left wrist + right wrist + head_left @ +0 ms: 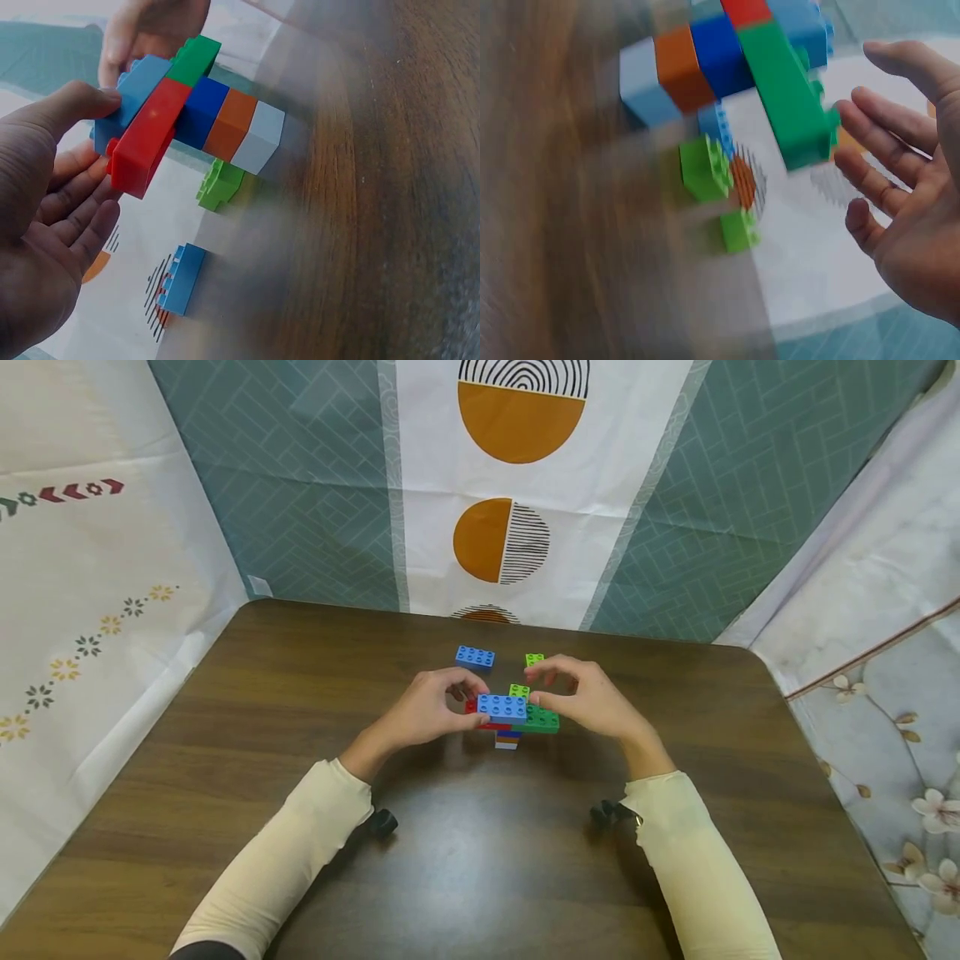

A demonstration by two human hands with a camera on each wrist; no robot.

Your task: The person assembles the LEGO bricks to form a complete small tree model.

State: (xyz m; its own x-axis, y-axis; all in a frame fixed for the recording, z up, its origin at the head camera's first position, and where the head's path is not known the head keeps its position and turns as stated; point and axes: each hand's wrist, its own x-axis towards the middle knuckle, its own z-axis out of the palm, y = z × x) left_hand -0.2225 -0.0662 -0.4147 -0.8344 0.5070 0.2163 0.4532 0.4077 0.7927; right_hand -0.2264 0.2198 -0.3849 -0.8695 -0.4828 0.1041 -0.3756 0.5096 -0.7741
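Observation:
A tower of building bricks stands upright on the table, with white [259,139], orange [230,124] and dark blue [201,112] bricks stacked at its base. Across them lie a red brick [152,135] and a green brick [784,94], side by side. A light blue brick [502,708] sits on top, spanning both. My left hand [438,706] pinches its left end, thumb at the near side and fingers behind. My right hand [588,693] is apart from the bricks, beside the green one, fingers spread and holding nothing.
Behind the tower, another light blue brick [475,657] lies toward the table's far edge. Two lime green bricks stand behind too, one close to the tower [703,169] and a smaller-looking one [739,230] farther right. Patterned cloths [315,485] hang around the wooden table [450,860].

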